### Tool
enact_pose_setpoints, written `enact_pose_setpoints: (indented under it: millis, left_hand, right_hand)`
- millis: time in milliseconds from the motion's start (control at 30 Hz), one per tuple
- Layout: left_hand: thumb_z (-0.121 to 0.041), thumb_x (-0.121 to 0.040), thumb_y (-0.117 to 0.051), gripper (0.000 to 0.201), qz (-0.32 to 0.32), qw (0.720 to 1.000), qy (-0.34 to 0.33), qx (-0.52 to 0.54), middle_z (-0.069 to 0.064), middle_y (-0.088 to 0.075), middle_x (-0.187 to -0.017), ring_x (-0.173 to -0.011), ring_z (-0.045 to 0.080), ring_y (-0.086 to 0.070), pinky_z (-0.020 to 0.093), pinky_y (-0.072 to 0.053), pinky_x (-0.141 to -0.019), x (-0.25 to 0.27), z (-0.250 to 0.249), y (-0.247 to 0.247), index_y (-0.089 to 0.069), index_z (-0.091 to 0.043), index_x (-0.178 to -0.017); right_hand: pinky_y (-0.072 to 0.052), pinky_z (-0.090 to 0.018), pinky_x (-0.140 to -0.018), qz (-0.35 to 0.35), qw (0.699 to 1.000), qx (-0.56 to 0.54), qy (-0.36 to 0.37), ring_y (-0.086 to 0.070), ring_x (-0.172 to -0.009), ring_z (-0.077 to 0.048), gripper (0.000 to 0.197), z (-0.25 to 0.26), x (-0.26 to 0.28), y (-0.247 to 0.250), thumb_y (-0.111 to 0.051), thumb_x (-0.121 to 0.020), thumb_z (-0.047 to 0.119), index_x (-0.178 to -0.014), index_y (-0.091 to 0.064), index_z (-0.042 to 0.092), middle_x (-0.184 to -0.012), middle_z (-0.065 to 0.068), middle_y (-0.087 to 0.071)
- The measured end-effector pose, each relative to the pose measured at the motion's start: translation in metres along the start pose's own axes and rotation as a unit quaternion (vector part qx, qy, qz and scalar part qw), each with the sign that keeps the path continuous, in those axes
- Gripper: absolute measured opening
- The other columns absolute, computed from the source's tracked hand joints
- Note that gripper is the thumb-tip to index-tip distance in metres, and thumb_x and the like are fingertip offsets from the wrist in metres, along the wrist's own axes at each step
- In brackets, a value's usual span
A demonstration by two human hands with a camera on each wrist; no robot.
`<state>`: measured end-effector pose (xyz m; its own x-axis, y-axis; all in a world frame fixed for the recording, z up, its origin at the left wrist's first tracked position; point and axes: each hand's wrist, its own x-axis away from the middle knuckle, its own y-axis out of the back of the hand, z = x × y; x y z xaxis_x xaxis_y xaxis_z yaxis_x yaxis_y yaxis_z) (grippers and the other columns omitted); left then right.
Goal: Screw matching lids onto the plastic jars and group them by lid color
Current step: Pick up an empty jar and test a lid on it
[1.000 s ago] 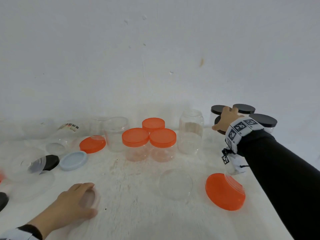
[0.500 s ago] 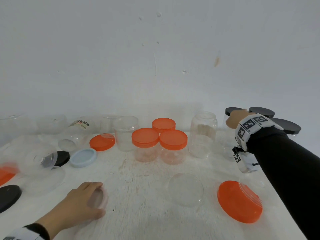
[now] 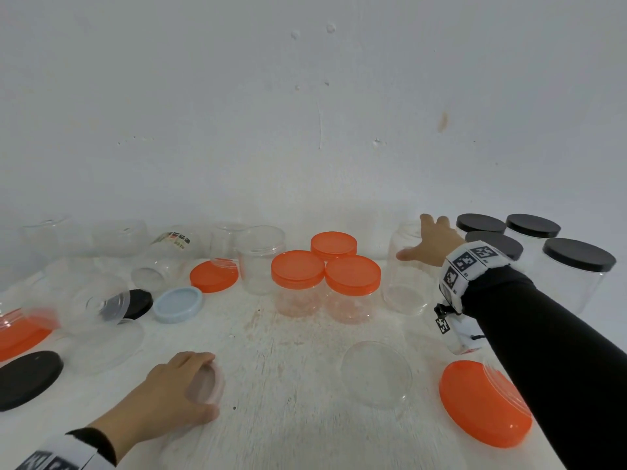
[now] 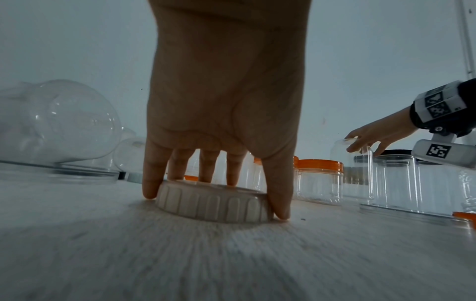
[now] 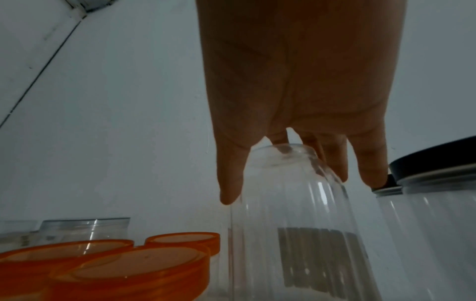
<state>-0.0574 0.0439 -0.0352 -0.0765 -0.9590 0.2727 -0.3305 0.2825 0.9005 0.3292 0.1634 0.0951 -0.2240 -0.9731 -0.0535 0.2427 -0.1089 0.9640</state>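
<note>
My left hand (image 3: 169, 388) lies over a white ribbed lid (image 3: 205, 385) flat on the table near the front left. In the left wrist view its thumb and little finger curl down round the white ribbed lid's rim (image 4: 213, 205). My right hand (image 3: 431, 245) reaches over the mouth of a tall clear lidless jar (image 3: 405, 276) at the back right. Its fingers are spread and straight, the thumb (image 5: 229, 183) on one side of the jar's neck (image 5: 283, 158), the other fingers behind it.
Three orange-lidded jars (image 3: 353, 278) cluster at the centre. Several black-lidded jars (image 3: 576, 254) stand at the far right. Loose on the table are a clear lid (image 3: 375, 373), a large orange lid (image 3: 481, 405), a light blue lid (image 3: 178, 303) and a black lid (image 3: 30, 378). Lidless jars crowd the back left.
My right hand has left the black-lidded jars and moved left onto the tall clear jar's mouth. My left hand has stayed on the white lid.
</note>
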Motion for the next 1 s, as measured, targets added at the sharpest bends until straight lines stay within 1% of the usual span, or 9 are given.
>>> enact_pose_setpoints:
  millis: [200, 333, 500, 633, 733, 800, 900, 933, 1000]
  left_hand:
    - [-0.054, -0.081, -0.065, 0.086, 0.005, 1.000, 0.004, -0.004, -0.011, -0.019, -0.153, -0.136, 0.017, -0.028, 0.028, -0.030, -0.111, 0.001, -0.002, 0.000, -0.017, -0.032, -0.149]
    - [-0.053, -0.082, -0.065, 0.085, 0.005, 1.000, 0.004, -0.007, -0.009, -0.020, -0.153, -0.137, 0.019, -0.028, 0.029, -0.030, -0.111, 0.002, -0.003, 0.000, -0.017, -0.031, -0.149]
    - [-0.053, -0.082, -0.065, 0.086, 0.006, 1.000, 0.011, -0.010, -0.008, -0.020, -0.154, -0.137, 0.019, -0.029, 0.030, -0.030, -0.111, 0.002, -0.003, -0.001, -0.017, -0.031, -0.150]
    - [-0.054, -0.080, -0.064, 0.086, 0.003, 1.000, 0.017, -0.014, -0.009, -0.022, -0.154, -0.137, 0.019, -0.030, 0.031, -0.031, -0.111, 0.000, -0.003, -0.002, -0.019, -0.031, -0.150]
    - [-0.055, -0.079, -0.064, 0.087, 0.003, 1.000, 0.015, -0.015, -0.009, -0.022, -0.153, -0.136, 0.019, -0.030, 0.031, -0.032, -0.110, 0.001, -0.002, -0.002, -0.018, -0.032, -0.150]
    - [-0.055, -0.079, -0.064, 0.087, 0.001, 1.000, 0.014, -0.017, -0.008, -0.023, -0.154, -0.136, 0.019, -0.031, 0.031, -0.033, -0.110, 0.000, -0.002, -0.001, -0.019, -0.031, -0.150]
    - [-0.055, -0.079, -0.064, 0.087, 0.000, 1.000, 0.018, -0.021, -0.008, -0.023, -0.154, -0.137, 0.021, -0.031, 0.033, -0.033, -0.110, 0.000, -0.002, -0.002, -0.019, -0.031, -0.150]
    - [-0.055, -0.079, -0.064, 0.087, -0.001, 1.000, 0.018, -0.021, -0.008, -0.023, -0.154, -0.137, 0.021, -0.031, 0.032, -0.033, -0.110, 0.000, -0.002, -0.002, -0.020, -0.032, -0.150]
    - [-0.055, -0.078, -0.064, 0.087, -0.004, 1.000, 0.017, -0.019, -0.008, -0.024, -0.153, -0.137, 0.020, -0.032, 0.032, -0.033, -0.110, 0.000, -0.001, -0.003, -0.020, -0.032, -0.149]
  right_hand:
    - [-0.037, -0.037, -0.084, 0.001, 1.000, 0.019, -0.021, -0.037, -0.124, -0.038, 0.087, 0.006, 0.022, 0.007, -0.080, -0.074, 0.040, -0.139, -0.031, 0.009, -0.135, -0.015, -0.027]
    - [-0.042, -0.041, -0.092, 0.011, 0.998, 0.068, 0.012, -0.035, -0.126, -0.036, 0.094, 0.009, 0.033, 0.008, -0.081, -0.072, 0.036, -0.139, -0.024, 0.002, -0.136, -0.014, -0.032]
    - [-0.047, -0.045, -0.090, -0.038, 0.995, 0.083, 0.037, -0.035, -0.120, -0.036, 0.089, 0.007, 0.055, 0.011, -0.080, -0.069, 0.035, -0.136, -0.027, 0.011, -0.130, -0.013, -0.033]
    - [-0.040, -0.039, -0.077, -0.139, 0.987, 0.008, 0.077, -0.032, -0.104, -0.030, 0.088, -0.004, 0.071, 0.020, -0.080, -0.064, 0.042, -0.132, -0.033, 0.013, -0.117, -0.009, -0.027]
    - [-0.037, -0.029, -0.072, -0.168, 0.970, -0.158, 0.082, -0.044, -0.098, -0.021, 0.087, -0.013, 0.082, 0.026, -0.079, -0.062, 0.052, -0.130, -0.037, 0.018, -0.111, 0.001, -0.030]
    - [-0.037, -0.025, -0.064, -0.136, 0.953, -0.262, 0.073, -0.050, -0.086, -0.013, 0.079, -0.015, 0.090, 0.024, -0.077, -0.060, 0.060, -0.118, -0.045, 0.018, -0.105, 0.003, -0.046]
    - [-0.049, -0.037, -0.066, -0.027, 0.896, -0.438, 0.068, -0.055, -0.069, -0.019, 0.070, -0.014, 0.103, 0.011, -0.078, -0.058, 0.060, -0.093, -0.055, 0.005, -0.080, -0.005, -0.057]
    - [-0.052, -0.042, -0.068, 0.018, 0.871, -0.488, 0.051, -0.057, -0.069, -0.024, 0.074, -0.013, 0.107, 0.006, -0.081, -0.057, 0.057, -0.095, -0.057, -0.001, -0.080, -0.011, -0.058]
    - [-0.058, -0.045, -0.070, 0.116, 0.813, -0.570, 0.006, -0.062, -0.072, -0.031, 0.071, -0.013, 0.115, -0.006, -0.087, -0.052, 0.049, -0.096, -0.060, 0.001, -0.089, -0.020, -0.062]
